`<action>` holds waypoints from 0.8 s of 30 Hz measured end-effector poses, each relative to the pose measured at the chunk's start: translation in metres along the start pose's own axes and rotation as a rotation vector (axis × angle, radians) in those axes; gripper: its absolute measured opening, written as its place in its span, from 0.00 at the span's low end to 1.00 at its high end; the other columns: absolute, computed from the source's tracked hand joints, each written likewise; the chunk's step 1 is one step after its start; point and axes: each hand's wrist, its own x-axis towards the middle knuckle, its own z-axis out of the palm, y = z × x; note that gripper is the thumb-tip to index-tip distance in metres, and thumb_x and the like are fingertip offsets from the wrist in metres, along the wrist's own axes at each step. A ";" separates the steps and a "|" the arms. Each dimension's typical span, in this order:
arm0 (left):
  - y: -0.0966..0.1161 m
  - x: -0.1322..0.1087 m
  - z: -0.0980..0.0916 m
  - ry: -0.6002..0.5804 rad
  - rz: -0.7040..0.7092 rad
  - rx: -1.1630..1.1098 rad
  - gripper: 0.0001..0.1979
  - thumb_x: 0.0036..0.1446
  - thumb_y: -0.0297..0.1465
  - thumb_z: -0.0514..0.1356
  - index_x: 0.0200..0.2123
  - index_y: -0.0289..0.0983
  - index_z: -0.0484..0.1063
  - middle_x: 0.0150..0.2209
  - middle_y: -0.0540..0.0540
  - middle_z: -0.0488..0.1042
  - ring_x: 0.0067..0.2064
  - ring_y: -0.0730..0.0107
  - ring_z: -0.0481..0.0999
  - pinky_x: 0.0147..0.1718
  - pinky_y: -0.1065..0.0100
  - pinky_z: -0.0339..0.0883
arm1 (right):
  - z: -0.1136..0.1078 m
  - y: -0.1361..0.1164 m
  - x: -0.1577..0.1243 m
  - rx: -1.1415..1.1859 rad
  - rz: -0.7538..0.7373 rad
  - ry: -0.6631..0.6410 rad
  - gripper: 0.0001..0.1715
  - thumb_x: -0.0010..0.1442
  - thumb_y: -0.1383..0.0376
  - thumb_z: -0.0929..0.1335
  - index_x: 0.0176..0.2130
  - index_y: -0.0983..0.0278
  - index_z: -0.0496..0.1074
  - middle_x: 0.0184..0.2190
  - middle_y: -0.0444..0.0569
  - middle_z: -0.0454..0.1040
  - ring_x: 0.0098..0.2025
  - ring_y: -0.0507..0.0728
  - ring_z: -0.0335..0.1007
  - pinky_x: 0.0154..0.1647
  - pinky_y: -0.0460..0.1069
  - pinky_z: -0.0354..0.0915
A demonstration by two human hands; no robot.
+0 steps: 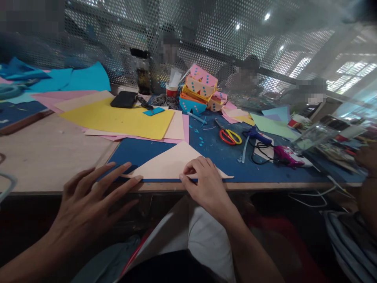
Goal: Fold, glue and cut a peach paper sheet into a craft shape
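Observation:
A pale peach sheet of paper (167, 159), triangular in outline, lies flat on the blue mat (134, 151) at the front of the table. Along its near side runs a narrow folded strip. My right hand (203, 179) has its thumb and fingertips closed in a pinch on that folded edge, right of the middle. My left hand (91, 192) is spread, its fingertips at the paper's left corner. How firmly the left fingers press there I cannot tell.
Stacked yellow sheets (123, 118) lie behind. Farther right are scissors (231, 135), a blue glue gun (259, 135) with its cord, and a magenta tool (290, 155). Folded paper pieces (198, 88) and a dark bottle (142, 74) stand along the perforated screen (206, 39). Another person's arm (368, 169) is far right.

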 end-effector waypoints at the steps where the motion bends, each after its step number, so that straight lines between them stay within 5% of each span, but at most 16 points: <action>1: -0.002 -0.001 0.000 0.009 0.027 0.023 0.26 0.61 0.38 0.64 0.62 0.57 0.65 0.69 0.53 0.60 0.66 0.46 0.62 0.64 0.42 0.49 | 0.000 0.000 0.000 0.000 0.001 0.002 0.04 0.63 0.63 0.70 0.36 0.60 0.70 0.39 0.45 0.73 0.46 0.58 0.65 0.49 0.53 0.59; 15: -0.008 -0.012 -0.002 0.102 -0.128 0.020 0.26 0.60 0.38 0.66 0.60 0.56 0.65 0.68 0.57 0.61 0.66 0.48 0.63 0.65 0.44 0.50 | 0.001 0.000 0.001 0.006 0.005 0.009 0.04 0.62 0.64 0.70 0.36 0.61 0.70 0.39 0.45 0.73 0.46 0.58 0.64 0.49 0.54 0.58; 24: -0.010 -0.014 -0.006 0.092 -0.060 -0.037 0.34 0.55 0.43 0.68 0.64 0.56 0.62 0.70 0.53 0.58 0.67 0.41 0.60 0.65 0.39 0.47 | 0.000 0.000 0.000 -0.009 0.008 0.001 0.03 0.63 0.63 0.69 0.36 0.60 0.70 0.39 0.46 0.72 0.46 0.59 0.64 0.49 0.54 0.58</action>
